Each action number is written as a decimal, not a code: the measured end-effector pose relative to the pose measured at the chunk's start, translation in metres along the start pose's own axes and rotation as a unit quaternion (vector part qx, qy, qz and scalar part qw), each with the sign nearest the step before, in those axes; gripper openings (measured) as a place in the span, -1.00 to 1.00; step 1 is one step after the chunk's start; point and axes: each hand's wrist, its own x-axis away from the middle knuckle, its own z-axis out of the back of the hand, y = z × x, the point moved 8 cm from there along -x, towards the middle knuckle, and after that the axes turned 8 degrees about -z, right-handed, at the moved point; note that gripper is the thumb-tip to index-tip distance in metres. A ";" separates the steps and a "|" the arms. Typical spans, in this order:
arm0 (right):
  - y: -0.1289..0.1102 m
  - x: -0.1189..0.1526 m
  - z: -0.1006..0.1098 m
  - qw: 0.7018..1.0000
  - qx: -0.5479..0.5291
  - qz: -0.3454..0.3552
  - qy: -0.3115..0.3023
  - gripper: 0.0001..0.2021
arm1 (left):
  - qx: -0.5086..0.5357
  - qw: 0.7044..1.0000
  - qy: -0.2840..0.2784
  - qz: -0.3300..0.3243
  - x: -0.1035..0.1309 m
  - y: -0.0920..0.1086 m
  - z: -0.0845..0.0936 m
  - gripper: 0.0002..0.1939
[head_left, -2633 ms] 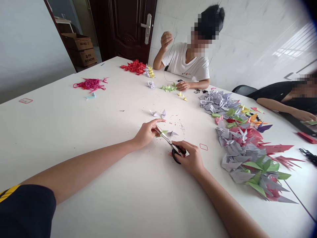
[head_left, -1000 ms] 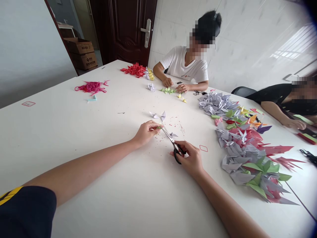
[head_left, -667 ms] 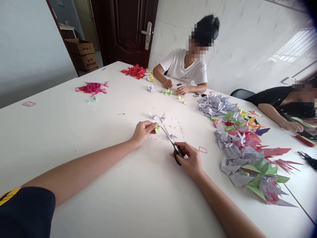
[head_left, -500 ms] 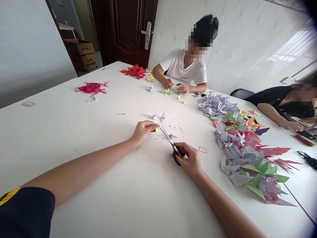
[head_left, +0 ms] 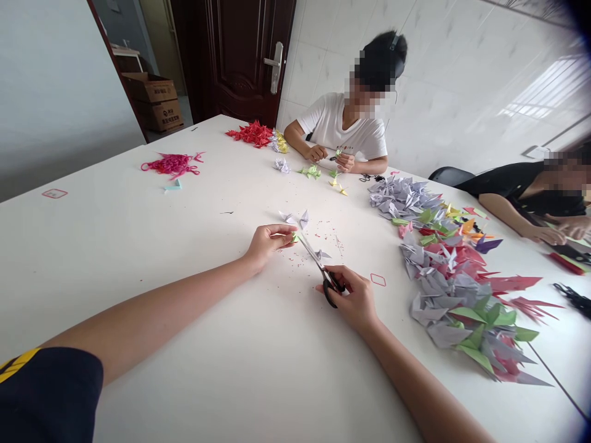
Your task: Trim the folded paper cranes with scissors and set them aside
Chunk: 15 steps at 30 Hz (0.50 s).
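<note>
My left hand [head_left: 269,246] pinches a small green folded paper [head_left: 295,237] over the middle of the white table [head_left: 198,344]. My right hand [head_left: 353,295] has its fingers in the black handles of the scissors [head_left: 316,255]. The blades point up and left, their tips beside the green paper. Two grey paper cranes [head_left: 295,218] lie just beyond my left hand, and another grey crane [head_left: 322,254] rests beside the blades. Tiny red and dark paper bits are scattered around them.
A large pile of grey, red and green cranes [head_left: 443,264] covers the right side. Red cranes [head_left: 253,133] and pink string [head_left: 173,163] lie farther back. A person in white [head_left: 344,129] and one in black [head_left: 521,184] sit across the table.
The green paper has turned slightly in my left fingers, and less of it hangs below them. The person in white has raised a green piece off the table.
</note>
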 end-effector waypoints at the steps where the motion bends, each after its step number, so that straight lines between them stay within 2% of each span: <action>1: 0.003 -0.001 0.001 1.000 -0.005 -0.013 0.007 -0.79 | 0.005 1.000 -0.004 0.003 0.000 0.000 -0.001 -0.59; 5: 0.010 -0.002 0.003 0.999 -0.010 -0.051 0.011 -0.78 | 0.012 0.999 -0.024 0.017 0.002 0.000 -0.007 -0.60; 15: 0.004 -0.003 -0.001 1.000 0.011 -0.027 -0.012 -0.77 | 0.021 0.999 -0.023 0.025 0.002 -0.002 -0.008 -0.56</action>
